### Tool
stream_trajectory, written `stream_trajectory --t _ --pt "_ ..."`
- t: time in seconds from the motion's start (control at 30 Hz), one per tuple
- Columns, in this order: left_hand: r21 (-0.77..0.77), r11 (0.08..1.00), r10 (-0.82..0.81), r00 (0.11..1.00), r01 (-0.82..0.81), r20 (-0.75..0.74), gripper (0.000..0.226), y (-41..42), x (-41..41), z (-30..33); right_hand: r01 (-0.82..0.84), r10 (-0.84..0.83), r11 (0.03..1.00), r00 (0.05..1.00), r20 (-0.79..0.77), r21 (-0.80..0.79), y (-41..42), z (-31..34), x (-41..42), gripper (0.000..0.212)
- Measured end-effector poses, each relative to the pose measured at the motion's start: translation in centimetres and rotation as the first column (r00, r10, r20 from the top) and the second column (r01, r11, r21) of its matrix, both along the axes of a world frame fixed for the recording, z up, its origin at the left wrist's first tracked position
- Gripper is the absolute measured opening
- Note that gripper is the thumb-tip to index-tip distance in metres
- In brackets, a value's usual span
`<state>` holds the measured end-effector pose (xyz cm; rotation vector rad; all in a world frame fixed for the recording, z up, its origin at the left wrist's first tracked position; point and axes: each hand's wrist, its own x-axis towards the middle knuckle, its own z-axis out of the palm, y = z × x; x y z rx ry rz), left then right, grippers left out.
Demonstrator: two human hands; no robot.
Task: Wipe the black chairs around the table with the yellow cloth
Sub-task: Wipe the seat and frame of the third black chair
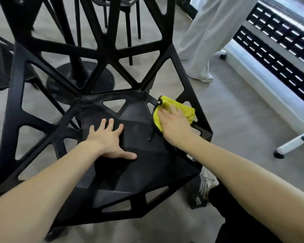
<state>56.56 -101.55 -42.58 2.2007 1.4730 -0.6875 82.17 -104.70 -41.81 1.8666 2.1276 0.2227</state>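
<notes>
Now wiping black chair (140, 148) seat, both hands down on it.
Largest first: black chair with cut-out frame fills view, grey floor (239, 120) under it, black table base (81, 79) behind. Left hand (109, 139) flat on seat centre, fingers spread, holding nothing. Right hand (174, 123) pressing yellow cloth (181, 109) onto seat's right rear corner, fingers laid straight over it. White-trousered legs (205, 37) standing beyond.

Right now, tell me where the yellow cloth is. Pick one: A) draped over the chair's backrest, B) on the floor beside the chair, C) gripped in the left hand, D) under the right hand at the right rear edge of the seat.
D: the right hand presses the yellow cloth flat against the seat's right rear edge, while the left hand rests bare on the chair seat.
</notes>
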Motion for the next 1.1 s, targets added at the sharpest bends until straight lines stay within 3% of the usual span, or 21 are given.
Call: stream_trajectory --t 0.1,0.2,0.3,0.37,0.43,0.5,0.57,0.63,0.67,0.7,0.77,0.83,0.87,0.93,0.97,1.03,1.1 --pt "0.012 1.0 0.027 1.0 -0.027 0.004 0.165 -0.6 0.1 0.0 0.012 -0.011 0.999 0.999 0.035 -0.031 1.8 0.1 -1.6 0.057" --pt "0.017 1.0 0.026 0.999 -0.027 0.03 0.168 -0.4 -0.4 -0.4 -0.127 0.128 0.992 0.991 -0.048 0.02 -3.9 1.8 4.5 0.054" --pt "0.037 0.999 0.013 0.997 -0.016 0.078 0.165 -0.8 0.1 -0.5 -0.091 0.095 0.995 0.992 -0.08 0.045 -7.6 2.3 7.4 0.058" --pt "0.062 0.997 0.031 0.991 -0.039 0.131 0.161 -1.5 0.3 -0.5 0.094 -0.073 0.994 0.957 -0.282 0.062 -6.1 1.4 4.7 0.055" --pt "0.106 0.994 0.013 0.981 -0.034 0.191 0.15 -2.1 -0.3 -0.4 0.164 -0.16 0.986 0.837 -0.523 -0.04 -5.8 1.2 -0.2 0.055" --pt "0.17 0.985 -0.049 0.967 0.007 0.25 0.124 -2.8 -2.2 -0.3 -0.021 -0.048 0.994 0.779 -0.625 -0.103 -7.4 1.2 -5.3 0.057" --pt "0.25 0.961 -0.181 0.953 0.119 0.241 0.096 -3.7 -5.3 -0.3 -0.277 0.159 0.959 0.705 -0.691 -0.061 -10.1 0.9 -8.4 0.054" --pt "0.38 0.9 -0.308 0.93 0.216 0.2 0.078 -4.7 -8.8 -0.3 -0.485 0.368 0.875 0.667 -0.648 -0.002 -8.7 -0.2 -8.0 0.049" --pt "0.456 0.854 -0.359 0.918 0.25 0.168 0.072 -5.2 -10.4 -0.4 -0.506 0.418 0.863 0.695 -0.585 0.015 -6.1 -0.8 -6.8 0.048" --pt "0.519 0.809 -0.39 0.913 0.276 0.122 0.069 -5.5 -11.9 -0.4 -0.459 0.417 0.887 0.75 -0.513 0.049 -2.8 -1.7 -5.2 0.049" --pt "0.584 0.747 -0.408 0.913 0.317 0.027 0.068 -5.7 -14.2 -0.4 -0.186 0.211 0.977 0.86 -0.465 0.1 3.4 -2.3 -2.4 0.049" --pt "0.632 0.695 -0.424 0.905 0.341 -0.022 0.06 -5.6 -15.9 0.0 0.047 0.003 0.995 0.878 -0.478 0.093 4.9 -2.2 -4.2 0.045" --pt "0.652 0.677 -0.428 0.903 0.341 -0.027 0.056 -5.4 -16.5 0.3 0.073 -0.022 0.994 0.858 -0.514 0.078 3.1 -1.9 -6.7 0.044" --pt "0.672 0.669 -0.42 0.908 0.318 -0.011 0.051 -5.5 -17.1 0.7 -0.194 0.162 0.981 0.762 -0.627 0.019 -4.0 -0.7 -11.7 0.044" --pt "0.677 0.677 -0.402 0.916 0.288 0.012 0.05 -5.7 -17.2 0.7 -0.401 0.278 0.916 0.647 -0.71 -0.006 -7.7 -0.4 -12.9 0.044" --pt "0.689 0.692 -0.367 0.927 0.218 0.074 0.049 -6.0 -17.1 0.5 -0.606 0.373 0.795 0.506 -0.778 -0.013 -9.2 -0.1 -11.9 0.047" --pt "0.705 0.685 -0.361 0.926 0.183 0.111 0.047 -6.1 -16.8 0.5 -0.498 0.376 0.867 0.635 -0.675 0.014 -3.9 -0.7 -8.1 0.047"
